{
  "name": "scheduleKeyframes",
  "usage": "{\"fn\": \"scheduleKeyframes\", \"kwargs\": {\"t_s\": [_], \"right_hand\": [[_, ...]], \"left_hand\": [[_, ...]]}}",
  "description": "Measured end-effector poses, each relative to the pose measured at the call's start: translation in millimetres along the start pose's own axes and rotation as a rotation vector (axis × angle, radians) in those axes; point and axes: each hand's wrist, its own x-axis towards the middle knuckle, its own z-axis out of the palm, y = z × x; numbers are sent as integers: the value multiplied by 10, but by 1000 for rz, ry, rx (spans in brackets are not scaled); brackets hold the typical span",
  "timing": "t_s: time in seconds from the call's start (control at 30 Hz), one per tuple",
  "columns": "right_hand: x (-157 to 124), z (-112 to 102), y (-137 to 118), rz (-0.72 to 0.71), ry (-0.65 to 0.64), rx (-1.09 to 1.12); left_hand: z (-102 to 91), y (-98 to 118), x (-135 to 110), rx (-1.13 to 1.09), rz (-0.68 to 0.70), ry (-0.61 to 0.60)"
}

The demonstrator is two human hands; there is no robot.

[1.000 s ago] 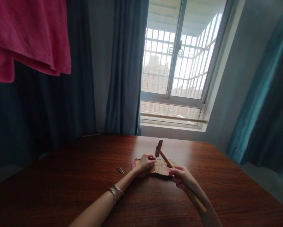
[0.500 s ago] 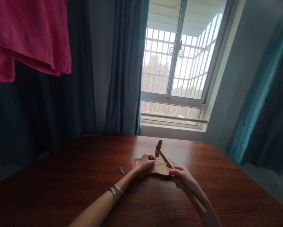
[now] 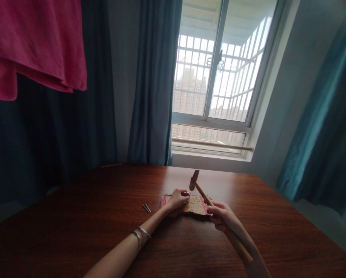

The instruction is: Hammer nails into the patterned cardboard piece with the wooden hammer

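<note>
My right hand (image 3: 222,217) is wrapped round the wooden handle of a small hammer (image 3: 200,190). Its metal head is raised just above my left hand (image 3: 178,198). The left hand is closed in a pinch on a small upright thing, too small to name, over a flat tan piece (image 3: 194,204) dotted with holes. That piece lies on a pink pad (image 3: 164,201) on the brown wooden table (image 3: 103,224). Two bracelets circle my left wrist.
Two thin metal punches (image 3: 146,208) lie on the table left of the pad. Behind the table are a barred window (image 3: 216,81), blue curtains (image 3: 154,85) on both sides, and a pink cloth (image 3: 34,42) hanging at the upper left.
The hammer head has risen slightly. Both hands stay almost where they were.
</note>
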Motion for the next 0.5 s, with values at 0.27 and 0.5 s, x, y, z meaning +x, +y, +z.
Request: {"fn": "scheduleKeyframes", "kwargs": {"t_s": [0.27, 0.5], "right_hand": [[26, -5, 25, 11, 13, 9], [29, -28, 27, 34, -4, -26]], "left_hand": [[-32, 43, -23, -27, -2, -13], [-25, 22, -10, -42, -5, -23]]}}
